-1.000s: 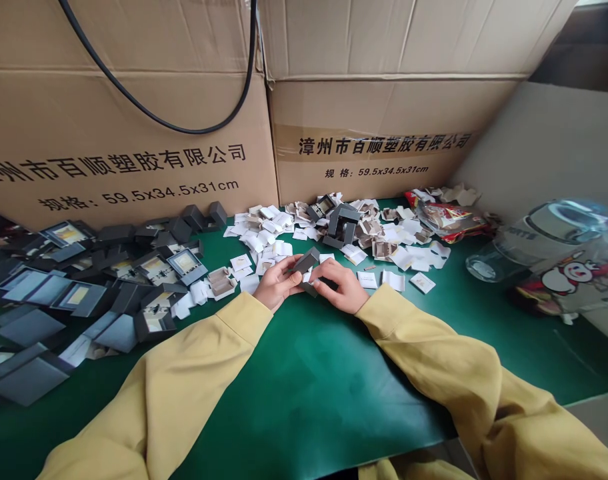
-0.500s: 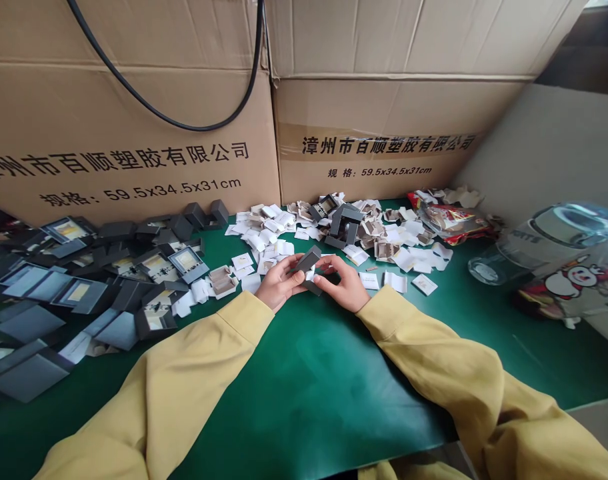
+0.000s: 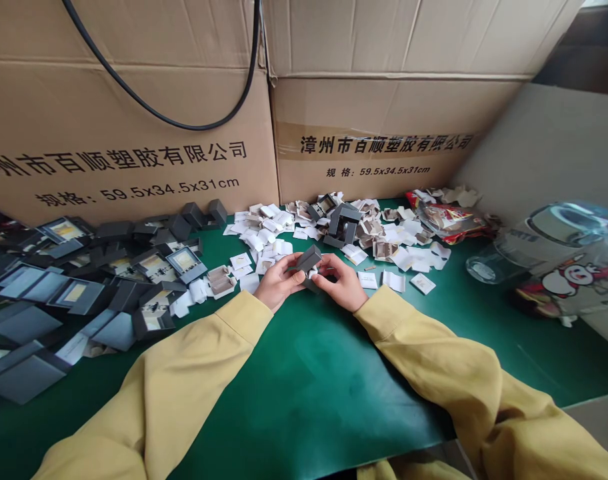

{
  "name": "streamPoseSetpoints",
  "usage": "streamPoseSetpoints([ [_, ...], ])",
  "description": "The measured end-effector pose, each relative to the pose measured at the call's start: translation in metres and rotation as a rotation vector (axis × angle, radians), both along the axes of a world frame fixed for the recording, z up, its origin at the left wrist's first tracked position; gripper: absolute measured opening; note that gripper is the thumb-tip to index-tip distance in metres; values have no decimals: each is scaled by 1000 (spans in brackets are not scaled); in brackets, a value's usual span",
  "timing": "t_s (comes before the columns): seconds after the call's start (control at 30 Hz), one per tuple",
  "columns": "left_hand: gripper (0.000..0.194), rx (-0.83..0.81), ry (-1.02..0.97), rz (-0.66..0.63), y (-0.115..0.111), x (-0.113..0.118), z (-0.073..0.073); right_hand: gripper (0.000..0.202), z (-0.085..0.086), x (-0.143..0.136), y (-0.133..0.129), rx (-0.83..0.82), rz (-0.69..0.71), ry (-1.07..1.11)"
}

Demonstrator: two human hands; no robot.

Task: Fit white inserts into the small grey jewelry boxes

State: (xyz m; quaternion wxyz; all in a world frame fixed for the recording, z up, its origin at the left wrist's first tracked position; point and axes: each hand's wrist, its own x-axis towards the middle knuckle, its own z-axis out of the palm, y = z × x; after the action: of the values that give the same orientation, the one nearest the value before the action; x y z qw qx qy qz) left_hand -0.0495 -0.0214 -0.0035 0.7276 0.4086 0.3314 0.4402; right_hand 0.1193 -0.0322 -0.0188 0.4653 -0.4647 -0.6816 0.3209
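Between both hands is a small dark grey hinged box (image 3: 309,257), its lid tilted up and something white showing inside. My left hand (image 3: 283,283) is closed round the box's left side, thumb on the front. From the right, my right hand (image 3: 340,283) grips it with thumb and fingers at the opening; what the fingertips touch inside is too small to tell. Just behind the hands lie several white folded card pieces (image 3: 269,223) and a few dark boxes (image 3: 343,225). Many similar open grey boxes (image 3: 154,267) are heaped to the left.
Two large cardboard cartons (image 3: 134,113) stand along the back of the green table (image 3: 304,380), with a black cable (image 3: 184,125) hanging before them. At right are a clear plastic cup (image 3: 519,247), a printed plastic bag (image 3: 569,280) and a red snack packet (image 3: 451,220).
The box has turned slightly in my hands, and my right fingers have moved a little closer in on it. The rest of the view has shifted only slightly.
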Motion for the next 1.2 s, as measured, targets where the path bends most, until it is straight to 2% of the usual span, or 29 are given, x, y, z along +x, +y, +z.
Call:
streamPoseSetpoints([
  [0.23, 47, -6, -7, -12, 1, -1, -2, 15, -1, 0, 2, 22, 24, -18],
  [0.57, 49, 0, 33, -33, -1, -1, 0, 10, 12, 3, 2, 129, 75, -163],
  [0.83, 47, 13, 38, -28, -2, -2, 0, 14, 6, 2, 3, -48, 119, -39],
  [0.93, 48, 7, 50, -6, -1, -1, 0, 14, 4, -1, 4, -68, 97, -14],
  [1.1, 48, 18, 44, -14, 0, -1, 0, 12, 7, -3, 1, -11, 61, -65],
  [1.2, 48, 24, 40, -22, -1, -1, 1, 13, 11, -1, -1, 134, 76, -172],
])
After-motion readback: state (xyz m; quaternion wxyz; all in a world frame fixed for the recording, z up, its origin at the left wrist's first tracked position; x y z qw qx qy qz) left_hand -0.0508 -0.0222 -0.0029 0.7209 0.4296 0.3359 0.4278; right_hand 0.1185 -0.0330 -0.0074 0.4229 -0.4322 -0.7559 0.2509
